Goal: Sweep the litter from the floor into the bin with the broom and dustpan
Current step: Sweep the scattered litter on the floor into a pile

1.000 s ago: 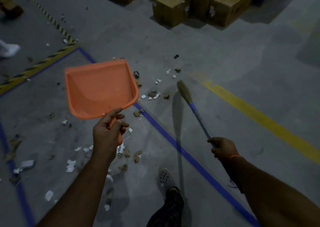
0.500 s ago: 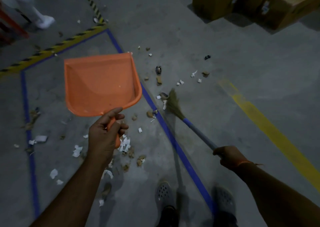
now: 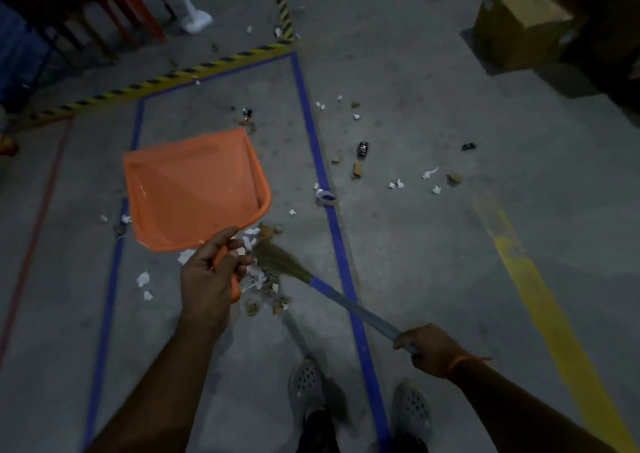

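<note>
My left hand [image 3: 211, 276] grips the handle of an orange dustpan [image 3: 195, 189], held above the floor with its pan facing up and nothing in it. My right hand [image 3: 429, 348] grips the blue-grey handle of a straw broom [image 3: 280, 262]. The broom's bristles lie in a small heap of white paper scraps and brown bits [image 3: 263, 290] just right of my left hand. More litter [image 3: 398, 184] is scattered on the grey floor right of the blue tape line [image 3: 332, 217]. No bin is in view.
Cardboard boxes [image 3: 519, 20] stand at the back right. A yellow floor stripe [image 3: 540, 300] runs on the right, black-and-yellow hazard tape [image 3: 166, 82] at the back left. Red chair legs [image 3: 131, 9] and another person's white shoe [image 3: 195, 21] are at the top left. My feet [image 3: 308, 387] are below.
The broom head has swept leftward across the blue line into the litter beside my left hand. The view has turned left, so the boxes slid right. The dustpan stays held up.
</note>
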The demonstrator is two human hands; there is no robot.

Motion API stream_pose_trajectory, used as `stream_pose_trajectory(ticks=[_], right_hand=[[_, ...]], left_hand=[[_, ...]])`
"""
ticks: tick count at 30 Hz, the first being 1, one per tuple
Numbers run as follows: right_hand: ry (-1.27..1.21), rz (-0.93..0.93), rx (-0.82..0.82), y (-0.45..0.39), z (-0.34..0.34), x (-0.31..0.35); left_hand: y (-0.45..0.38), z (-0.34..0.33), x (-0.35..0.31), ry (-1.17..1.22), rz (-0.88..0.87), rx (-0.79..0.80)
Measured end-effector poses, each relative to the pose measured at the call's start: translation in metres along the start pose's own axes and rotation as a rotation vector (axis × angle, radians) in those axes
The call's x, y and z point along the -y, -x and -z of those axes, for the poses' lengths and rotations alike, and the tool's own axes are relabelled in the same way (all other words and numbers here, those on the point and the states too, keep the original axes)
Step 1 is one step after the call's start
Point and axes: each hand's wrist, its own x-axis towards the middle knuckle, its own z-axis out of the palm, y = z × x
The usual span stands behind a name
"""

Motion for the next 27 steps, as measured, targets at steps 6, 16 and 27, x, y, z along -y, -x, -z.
stream_pose_trajectory(ticks=[6,16,27], right_hand=[[-0.085,-0.126,-0.157,0.030,0.013,-0.046],[-0.071,-0.188,0.048,0.051,-0.023,-0.008],[-0.405,-0.165,-0.306,0.007,0.042,0.007]], left_hand=[[0.018,0.007,0.003,0.027,0.043,-0.068],[0.012,0.000,0.005,0.023,0.061,-0.060],[-0.027,-0.038,-0.008,-0.022,0.014,0.014]])
